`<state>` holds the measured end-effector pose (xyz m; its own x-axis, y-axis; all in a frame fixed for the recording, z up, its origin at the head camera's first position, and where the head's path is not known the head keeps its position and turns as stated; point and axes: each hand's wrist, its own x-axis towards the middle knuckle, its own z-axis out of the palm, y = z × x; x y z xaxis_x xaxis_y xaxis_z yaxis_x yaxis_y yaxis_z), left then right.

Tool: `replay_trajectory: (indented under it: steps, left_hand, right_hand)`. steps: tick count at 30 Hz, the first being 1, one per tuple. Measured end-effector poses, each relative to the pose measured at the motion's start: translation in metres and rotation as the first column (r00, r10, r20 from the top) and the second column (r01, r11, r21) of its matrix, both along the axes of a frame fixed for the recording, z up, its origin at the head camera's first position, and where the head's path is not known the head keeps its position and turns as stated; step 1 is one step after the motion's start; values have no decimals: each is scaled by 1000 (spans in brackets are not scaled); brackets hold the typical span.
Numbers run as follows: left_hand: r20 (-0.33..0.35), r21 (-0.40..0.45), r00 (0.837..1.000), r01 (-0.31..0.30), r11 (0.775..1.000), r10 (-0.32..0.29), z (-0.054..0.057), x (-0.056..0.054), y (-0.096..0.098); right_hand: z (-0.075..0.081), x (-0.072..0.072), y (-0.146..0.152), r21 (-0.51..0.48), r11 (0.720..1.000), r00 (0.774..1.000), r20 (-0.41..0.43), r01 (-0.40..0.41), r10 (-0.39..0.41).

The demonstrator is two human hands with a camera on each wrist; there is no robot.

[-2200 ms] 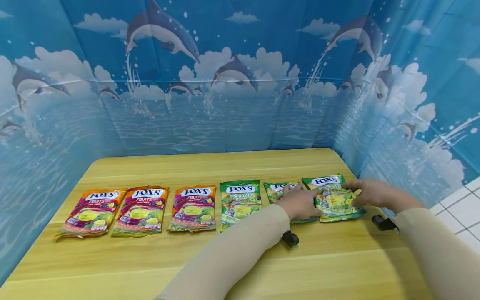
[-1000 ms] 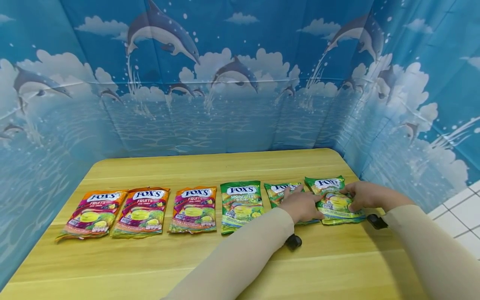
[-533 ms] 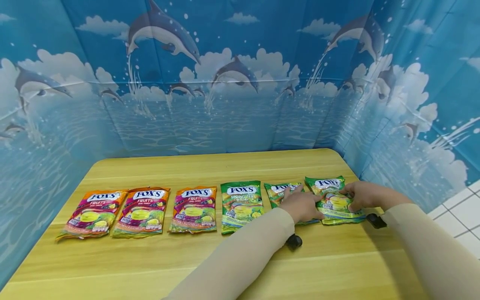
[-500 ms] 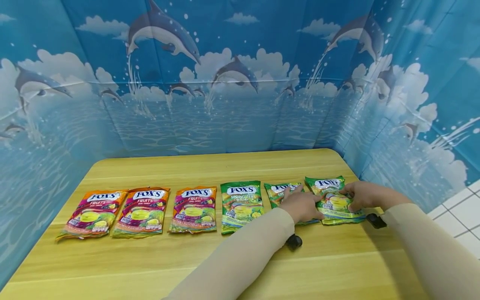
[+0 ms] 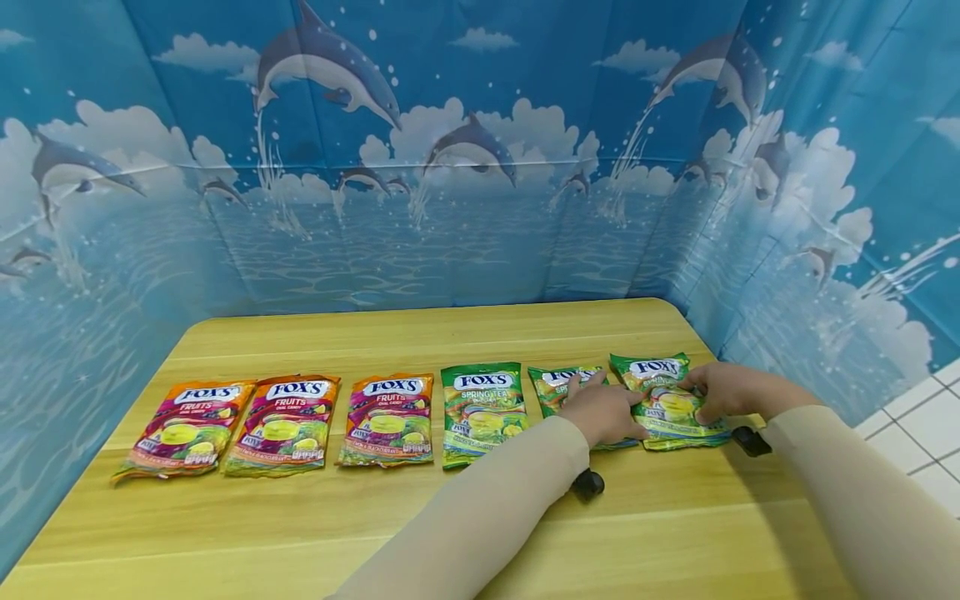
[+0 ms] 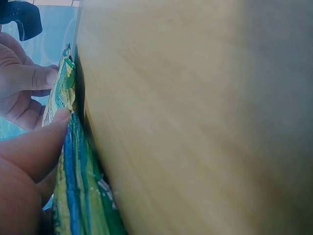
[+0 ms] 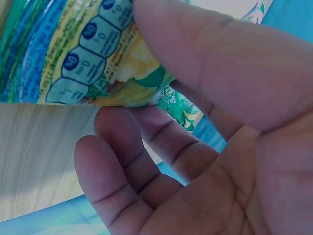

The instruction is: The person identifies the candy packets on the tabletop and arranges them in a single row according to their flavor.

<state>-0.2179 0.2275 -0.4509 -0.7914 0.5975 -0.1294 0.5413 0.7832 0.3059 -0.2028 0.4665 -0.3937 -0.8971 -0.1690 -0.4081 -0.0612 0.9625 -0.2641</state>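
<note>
In the head view, my left hand (image 5: 606, 410) lies with spread fingers over a green spring tea candy bag (image 5: 551, 380), hiding much of its front. Its thumb reaches the lower left edge of the rightmost green candy bag (image 5: 671, 406). My right hand (image 5: 738, 393) grips that bag by its right side. The right wrist view shows the thumb (image 7: 215, 63) on the printed face of the bag (image 7: 88, 63), with curled fingers (image 7: 115, 132) at and beneath its edge. In the left wrist view, the left thumb (image 6: 36, 147) touches where the two bags meet.
Left of my hands lie another green spring tea bag (image 5: 482, 408) and three orange-purple fruits candy bags, the nearest being this one (image 5: 388, 419). All sit in one row on the wooden table (image 5: 300, 533). A dolphin-print curtain (image 5: 450, 242) surrounds the table's back and sides.
Since the oldest frame, the rightmost bag has shifted slightly right and my right hand has moved further onto it. Over the last second both hands have stayed still.
</note>
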Motion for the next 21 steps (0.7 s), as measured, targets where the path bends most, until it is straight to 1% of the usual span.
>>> replay_trajectory:
  steps: [15, 21]
  left_hand:
    - [-1, -7, 1000, 6, 1000, -6, 3, 2, -1]
    - [0, -9, 1000, 5, 1000, -5, 5, 2, -2]
  right_hand:
    - [0, -2, 1, -14, 1000, 1000, 8, 3, -3]
    - [-1, -4, 3, -1, 1000, 1000, 3, -5, 5]
